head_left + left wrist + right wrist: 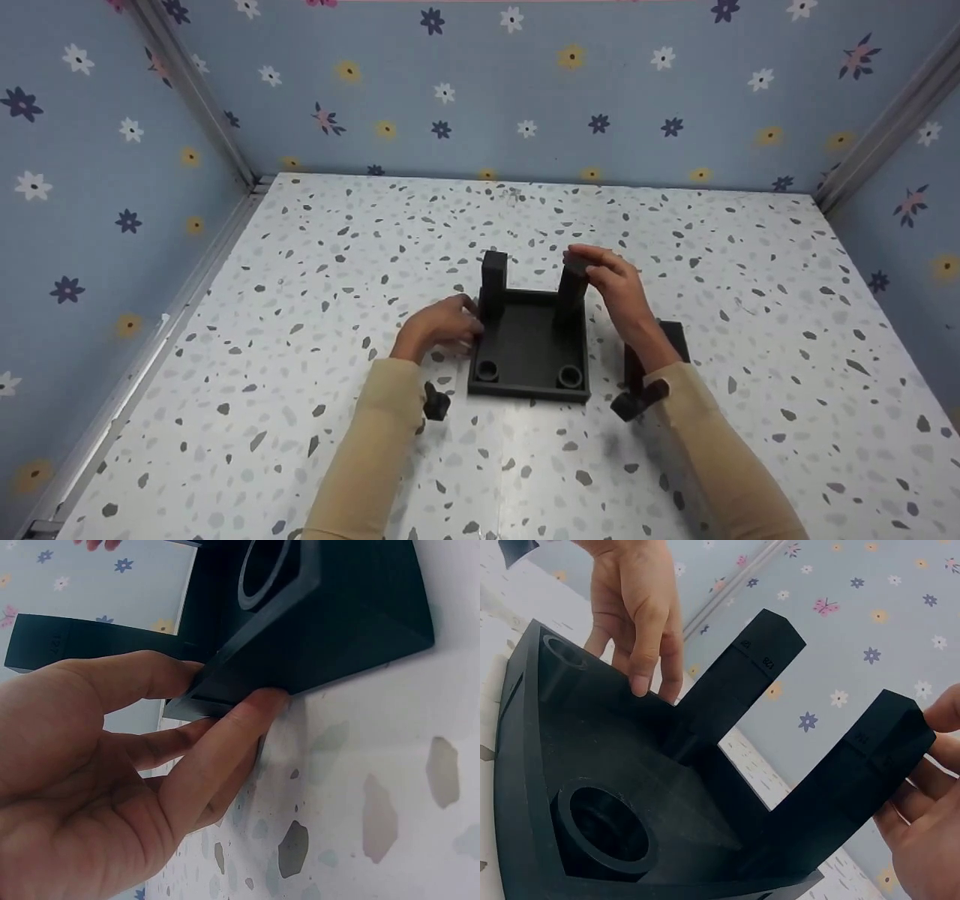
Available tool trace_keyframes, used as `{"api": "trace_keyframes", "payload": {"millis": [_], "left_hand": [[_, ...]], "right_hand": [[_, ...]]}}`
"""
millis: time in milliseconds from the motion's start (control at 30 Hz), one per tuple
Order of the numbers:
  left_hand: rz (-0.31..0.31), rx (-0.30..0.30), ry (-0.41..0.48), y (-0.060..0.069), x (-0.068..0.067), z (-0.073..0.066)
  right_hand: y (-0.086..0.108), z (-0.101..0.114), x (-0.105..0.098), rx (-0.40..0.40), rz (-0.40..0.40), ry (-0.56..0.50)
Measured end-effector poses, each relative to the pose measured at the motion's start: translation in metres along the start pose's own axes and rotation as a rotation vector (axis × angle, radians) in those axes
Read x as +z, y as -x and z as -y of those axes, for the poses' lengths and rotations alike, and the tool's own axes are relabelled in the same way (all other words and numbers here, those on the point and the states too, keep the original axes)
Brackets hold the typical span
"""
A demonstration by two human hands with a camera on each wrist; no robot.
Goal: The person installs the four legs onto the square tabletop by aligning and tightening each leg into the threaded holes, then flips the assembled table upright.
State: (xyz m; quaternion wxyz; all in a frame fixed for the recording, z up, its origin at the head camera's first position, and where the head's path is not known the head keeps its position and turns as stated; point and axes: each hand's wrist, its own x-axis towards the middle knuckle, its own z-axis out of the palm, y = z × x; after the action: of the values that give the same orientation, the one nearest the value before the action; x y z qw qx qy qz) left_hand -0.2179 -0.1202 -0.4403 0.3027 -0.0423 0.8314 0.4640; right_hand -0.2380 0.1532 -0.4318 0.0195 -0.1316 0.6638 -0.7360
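Note:
A black square base point(529, 349) with a raised rim lies on the table, its hollow side up. Two blocky black legs stand up from its far corners, the left leg point(493, 281) and the right leg point(571, 292). The near corners hold round sockets, a left socket point(487, 370) and a right socket point(569, 376). My left hand point(444, 324) pinches the left rim, thumb over the edge and fingers outside, as the left wrist view shows. With thumb and fingers my right hand point(619, 289) holds the upper end of the right leg.
Another black piece point(675, 339) lies right of the base, partly hidden under my right forearm. The speckled table point(337, 247) is bounded by flower-patterned panels point(480, 97) at the back and both sides. Small black devices sit at both wrists.

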Motion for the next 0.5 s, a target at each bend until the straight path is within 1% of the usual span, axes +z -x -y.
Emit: {"api": "trace_keyframes", "payload": {"millis": [67,200,333,500], "left_hand": [[0.002,-0.006,0.010,-0.0001,0.0002,-0.0002],[0.004,-0.017,0.013,-0.0014,0.0004,-0.0006],[-0.010,-0.017,-0.020,-0.0020,0.0005,-0.0005],[-0.011,-0.009,-0.026,-0.0017,0.0010,0.0003]], "right_hand": [[0.0006,0.0005,0.0005,-0.006,0.007,-0.005],[0.0022,0.0015,0.0019,-0.006,-0.012,-0.016],[0.0032,0.0021,0.0031,-0.008,-0.040,0.017],[0.0049,0.0016,0.0029,-0.006,-0.075,0.067]]}}
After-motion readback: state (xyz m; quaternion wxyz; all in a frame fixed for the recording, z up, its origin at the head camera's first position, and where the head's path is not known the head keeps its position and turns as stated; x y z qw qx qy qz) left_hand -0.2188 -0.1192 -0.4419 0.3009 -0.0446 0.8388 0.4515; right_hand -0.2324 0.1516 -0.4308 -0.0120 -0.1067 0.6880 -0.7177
